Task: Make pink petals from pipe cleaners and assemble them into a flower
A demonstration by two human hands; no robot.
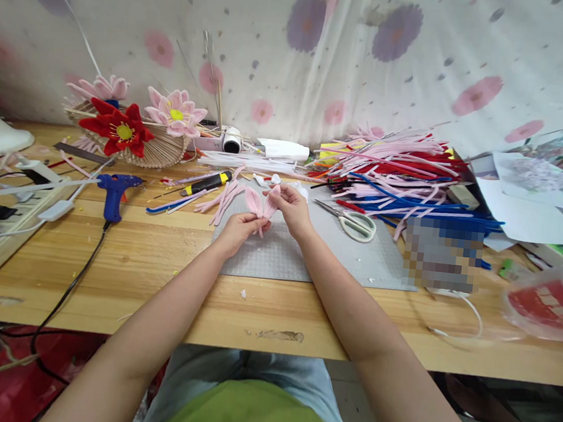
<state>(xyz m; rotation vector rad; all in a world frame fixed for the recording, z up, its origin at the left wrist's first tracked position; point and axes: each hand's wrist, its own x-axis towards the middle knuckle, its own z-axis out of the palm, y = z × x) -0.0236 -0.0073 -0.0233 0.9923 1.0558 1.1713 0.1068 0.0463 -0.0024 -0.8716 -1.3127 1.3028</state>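
Observation:
My left hand [240, 231] pinches the lower end of pink fuzzy petals [254, 201] above the grey cutting mat [286, 258]. The fingers of my right hand [292, 209] are closed on the upper part of the right-hand petal. Two petals show, spread apart like a V, with short stems poking out below my left fingertips. Loose pink pipe cleaners [222, 203] lie just left of the petals. Scissors with pale handles [357, 226] rest on the mat to the right of my right hand.
A blue glue gun [116, 195] stands at the left, its cable running off the front edge. Behind are finished flowers [124, 128] and a pile of pipe cleaners [396, 169]. A power strip [1, 245] lies far left, a plastic tub [554, 300] far right.

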